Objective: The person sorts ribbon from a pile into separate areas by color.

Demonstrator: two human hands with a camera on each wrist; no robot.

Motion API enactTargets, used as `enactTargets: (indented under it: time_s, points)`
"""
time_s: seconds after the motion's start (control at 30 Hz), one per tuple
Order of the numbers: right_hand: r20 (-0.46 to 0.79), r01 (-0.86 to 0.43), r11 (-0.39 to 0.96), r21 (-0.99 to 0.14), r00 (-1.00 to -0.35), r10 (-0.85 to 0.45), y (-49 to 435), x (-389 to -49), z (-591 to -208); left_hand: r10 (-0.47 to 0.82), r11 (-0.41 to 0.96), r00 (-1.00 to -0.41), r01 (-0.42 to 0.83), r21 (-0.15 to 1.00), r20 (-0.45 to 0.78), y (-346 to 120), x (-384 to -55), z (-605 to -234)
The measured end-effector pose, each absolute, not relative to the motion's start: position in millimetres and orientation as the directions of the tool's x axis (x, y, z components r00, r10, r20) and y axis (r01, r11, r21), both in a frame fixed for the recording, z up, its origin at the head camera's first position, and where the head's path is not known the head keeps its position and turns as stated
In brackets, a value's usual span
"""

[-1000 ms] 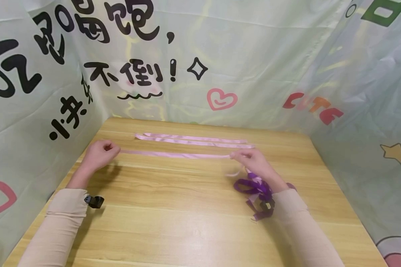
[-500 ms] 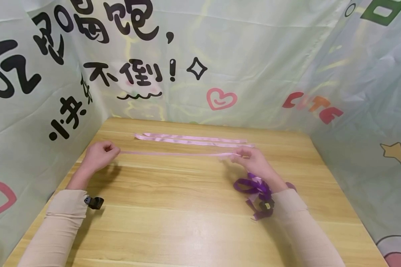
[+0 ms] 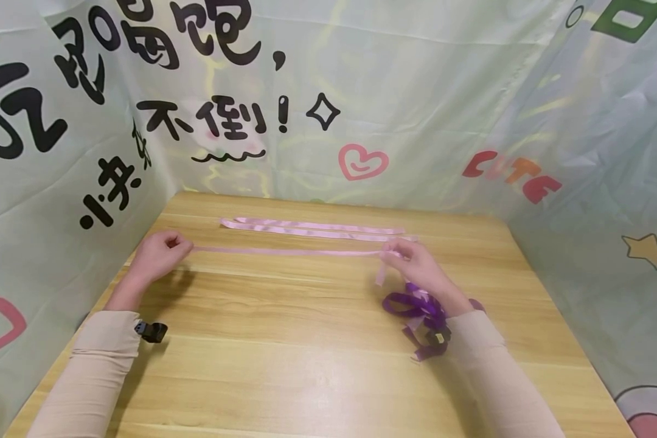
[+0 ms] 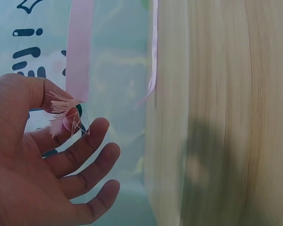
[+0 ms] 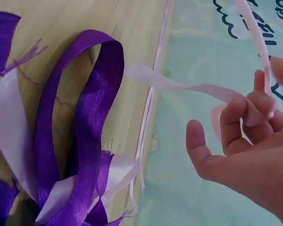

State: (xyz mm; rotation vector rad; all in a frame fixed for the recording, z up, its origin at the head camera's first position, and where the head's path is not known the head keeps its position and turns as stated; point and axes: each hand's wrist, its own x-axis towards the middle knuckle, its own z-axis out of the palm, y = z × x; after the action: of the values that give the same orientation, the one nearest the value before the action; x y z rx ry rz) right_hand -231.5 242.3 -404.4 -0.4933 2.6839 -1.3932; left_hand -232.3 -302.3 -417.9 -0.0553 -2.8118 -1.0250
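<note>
A pale pink ribbon stretches nearly straight between the two hands, above the wooden table. Its frayed end is pinched between thumb and forefinger of my left hand; the other fingers are loosely bent. My right hand pinches the ribbon near its other end, and a short loose tail hangs from the fingers. Below the right wrist lies a tangled pile of purple ribbon mixed with pale pink pieces, partly hidden by the forearm.
Behind the held ribbon, two pink ribbons lie side by side along the far part of the table. Printed cloth walls with writing and drawings stand at the back and both sides.
The right fingers have shifted their grip on the ribbon, and its short tail now hangs below them. The left hand has moved slightly left. The purple pile stays in place.
</note>
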Motion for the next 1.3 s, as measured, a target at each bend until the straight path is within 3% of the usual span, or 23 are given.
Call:
enactTargets:
  time_s: [0.7,1.3]
  points:
    - [0.174,-0.305,0.731,-0.611,-0.952,-0.252,246,-227,-412,-0.077,0.778,-0.987,0.031,0.627,0.144,-322,-231,-420]
    - [0.249,-0.323,0.726,-0.607,-0.945,-0.212,258,-230,-417,-0.088,0.790,-0.987,0.014,0.613,0.136,-326,-227,-421]
